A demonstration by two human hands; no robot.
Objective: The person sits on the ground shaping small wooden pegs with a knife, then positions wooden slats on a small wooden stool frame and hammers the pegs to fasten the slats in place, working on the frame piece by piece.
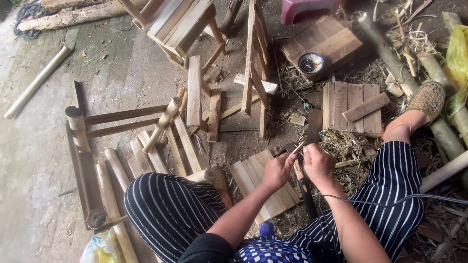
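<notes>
My left hand [278, 170] pinches a thin pale bamboo sliver [297, 147] that points up and to the right. My right hand [319, 163] is closed around the handle of a broad dark knife [313, 127], its blade pointing away from me and meeting the sliver's tip. Both hands hover between my knees in striped trousers, above a small slatted wooden panel [253, 178] on the ground. A dark-handled tool [307, 195] lies under my right wrist.
A bamboo frame with rails [78, 131] lies at left. Slatted panels [351, 104], a small bowl [310, 62], a stool frame [185, 24], bamboo poles [390, 53] and shavings surround me. A cable [390, 199] crosses my right leg. My sandalled foot [426, 100] rests at right.
</notes>
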